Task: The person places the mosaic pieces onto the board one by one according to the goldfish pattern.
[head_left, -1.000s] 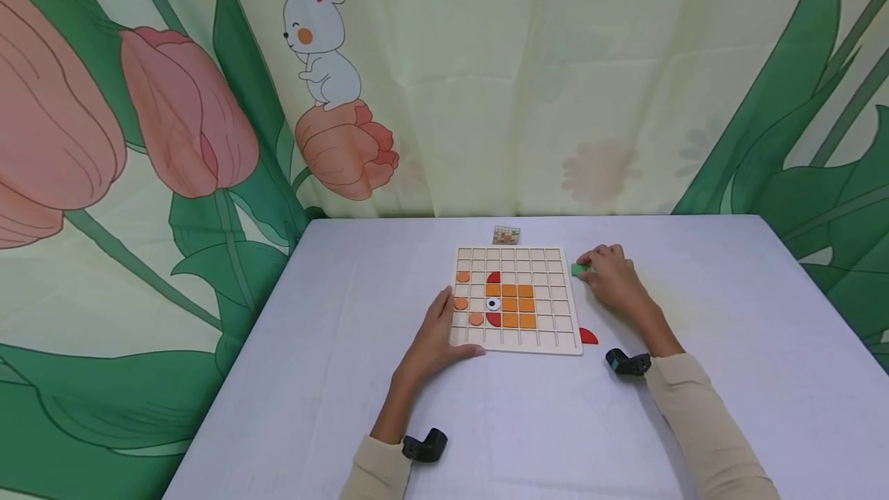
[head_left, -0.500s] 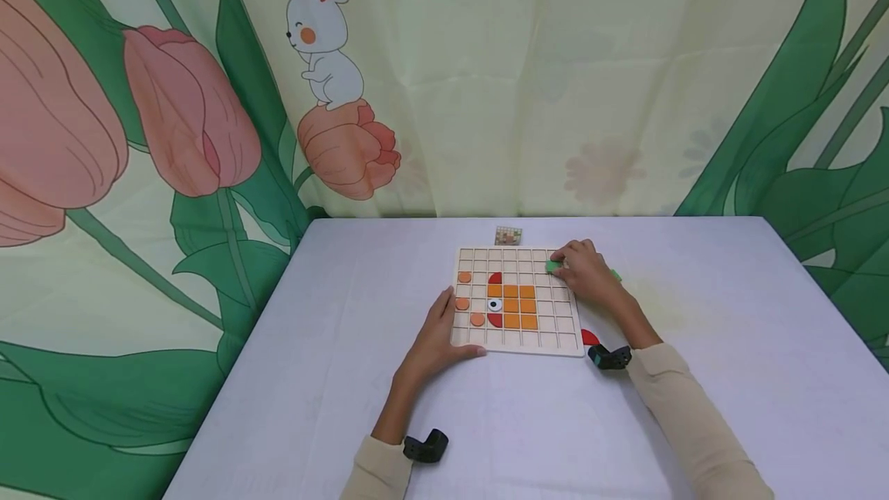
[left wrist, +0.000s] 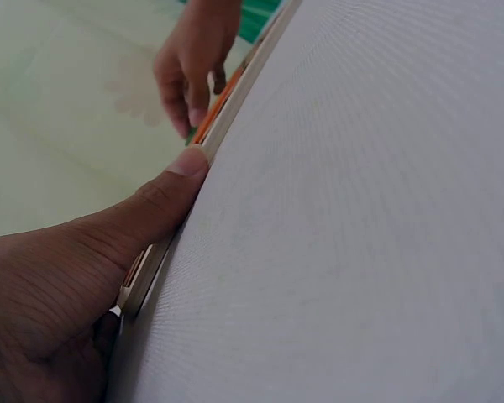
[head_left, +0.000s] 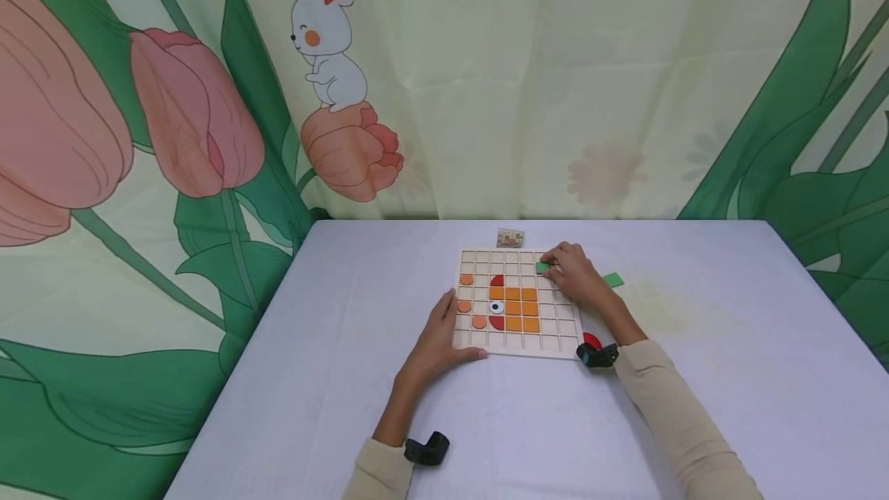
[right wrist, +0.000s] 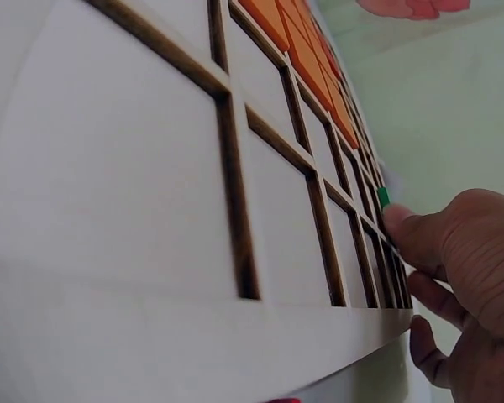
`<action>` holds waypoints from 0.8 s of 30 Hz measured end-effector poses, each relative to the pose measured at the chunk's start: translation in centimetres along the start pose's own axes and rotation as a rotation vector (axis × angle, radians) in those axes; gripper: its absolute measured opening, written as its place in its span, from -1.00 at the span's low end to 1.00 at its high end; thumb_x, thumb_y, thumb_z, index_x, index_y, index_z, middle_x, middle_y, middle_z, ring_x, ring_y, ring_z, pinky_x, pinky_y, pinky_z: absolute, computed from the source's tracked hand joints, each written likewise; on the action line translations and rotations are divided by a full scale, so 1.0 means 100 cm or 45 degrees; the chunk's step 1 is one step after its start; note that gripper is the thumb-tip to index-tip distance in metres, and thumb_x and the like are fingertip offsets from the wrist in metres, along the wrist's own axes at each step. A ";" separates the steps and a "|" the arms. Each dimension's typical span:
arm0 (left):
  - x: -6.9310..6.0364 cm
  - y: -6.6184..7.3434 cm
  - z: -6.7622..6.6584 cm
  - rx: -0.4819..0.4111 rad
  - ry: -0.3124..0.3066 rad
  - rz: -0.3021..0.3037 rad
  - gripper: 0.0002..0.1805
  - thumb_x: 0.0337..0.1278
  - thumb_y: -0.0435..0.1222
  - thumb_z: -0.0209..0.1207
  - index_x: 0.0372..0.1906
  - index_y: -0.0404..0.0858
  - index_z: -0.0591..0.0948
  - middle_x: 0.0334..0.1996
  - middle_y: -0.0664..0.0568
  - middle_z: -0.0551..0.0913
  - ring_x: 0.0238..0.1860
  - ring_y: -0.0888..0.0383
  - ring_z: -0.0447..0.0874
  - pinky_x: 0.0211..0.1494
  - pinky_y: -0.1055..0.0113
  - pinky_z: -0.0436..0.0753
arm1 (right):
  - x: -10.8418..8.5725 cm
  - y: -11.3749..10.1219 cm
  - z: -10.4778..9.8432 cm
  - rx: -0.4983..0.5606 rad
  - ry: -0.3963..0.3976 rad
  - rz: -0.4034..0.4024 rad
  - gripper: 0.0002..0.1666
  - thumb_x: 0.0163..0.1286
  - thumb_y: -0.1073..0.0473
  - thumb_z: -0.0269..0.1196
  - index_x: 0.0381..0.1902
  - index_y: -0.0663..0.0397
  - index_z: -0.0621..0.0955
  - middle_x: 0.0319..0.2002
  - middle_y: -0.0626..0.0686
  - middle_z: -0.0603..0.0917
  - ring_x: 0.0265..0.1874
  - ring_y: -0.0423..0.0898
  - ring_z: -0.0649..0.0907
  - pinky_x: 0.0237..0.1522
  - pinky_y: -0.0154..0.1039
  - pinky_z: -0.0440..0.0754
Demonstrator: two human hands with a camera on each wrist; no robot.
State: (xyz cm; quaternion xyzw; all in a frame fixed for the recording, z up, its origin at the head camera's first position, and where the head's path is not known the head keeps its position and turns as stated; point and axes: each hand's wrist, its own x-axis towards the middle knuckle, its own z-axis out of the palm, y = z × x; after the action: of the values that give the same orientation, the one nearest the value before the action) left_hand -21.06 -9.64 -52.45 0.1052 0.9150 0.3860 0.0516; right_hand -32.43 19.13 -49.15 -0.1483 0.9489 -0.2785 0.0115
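A pale wooden grid board lies on the table. My left hand holds its near left corner, fingers along the left side, thumb against the near edge. On the board are orange square tiles, a white eye disc, red pieces and peach discs. Over the board's far right part, my right hand pinches a small green tile between thumb and fingers. The right wrist view shows only a sliver of this tile beyond the thumb; whether it lies in a cell I cannot tell.
Another green piece lies on the white tablecloth right of the board. A red piece, partly hidden by the right wrist camera, is beside the board's right edge. Behind the board is a small patterned card. A printed curtain hangs behind the table.
My right hand has moved left with the green tile, from beside the board to over its far right part. The other green piece has come into sight. The left hand keeps its place.
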 end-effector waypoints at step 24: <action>-0.001 0.000 0.000 0.005 0.003 -0.003 0.40 -0.30 0.16 0.51 0.58 -0.14 -0.13 0.56 0.02 -0.09 0.52 0.08 -0.09 0.45 0.15 0.22 | -0.002 -0.001 -0.002 -0.023 -0.020 -0.010 -0.65 0.40 0.23 0.24 0.09 0.27 0.59 0.05 0.23 0.49 0.06 0.16 0.40 0.16 0.10 0.42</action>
State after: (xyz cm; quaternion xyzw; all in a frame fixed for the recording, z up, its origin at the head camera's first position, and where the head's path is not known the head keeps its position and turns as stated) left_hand -20.96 -9.68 -52.46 0.1037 0.9160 0.3841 0.0508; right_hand -32.26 19.19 -48.89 -0.1541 0.9507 -0.2687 0.0166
